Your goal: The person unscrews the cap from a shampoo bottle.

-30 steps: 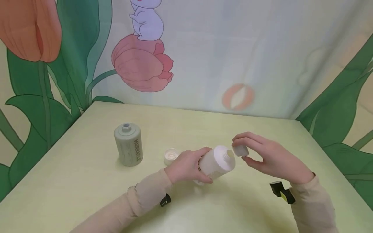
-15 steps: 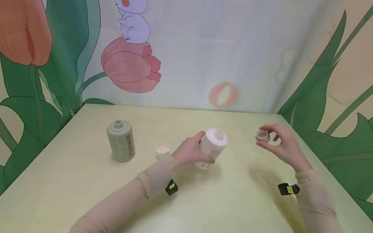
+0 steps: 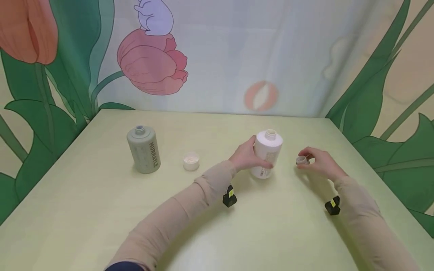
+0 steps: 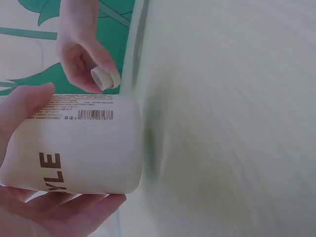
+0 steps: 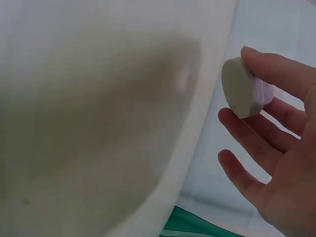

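Note:
My left hand (image 3: 249,156) grips a white bottle (image 3: 269,146) round its body, thumb on the near side. The bottle stands nearly upright with its neck uncovered; brown lettering and a barcode show in the left wrist view. To the right of it, my right hand (image 3: 322,163) pinches a small round cap (image 5: 243,89) between thumb and fingers, low over the table. Its flat face points toward the tabletop in the right wrist view. A second white cap (image 3: 191,161) lies on the table left of my left hand. Farther left stands a grey-green bottle (image 3: 144,149), its neck also bare.
The pale yellow-green table (image 3: 210,226) reaches back to a curtain (image 3: 217,56) printed with tulips and a white animal. Beige sleeves cover both forearms, and a small black camera (image 3: 229,196) is worn at the left wrist.
The white bottle has gone from tilted to nearly upright and shifted right and away with my left hand. My right hand has carried the cap right, away from the bottle's neck, then lowered it.

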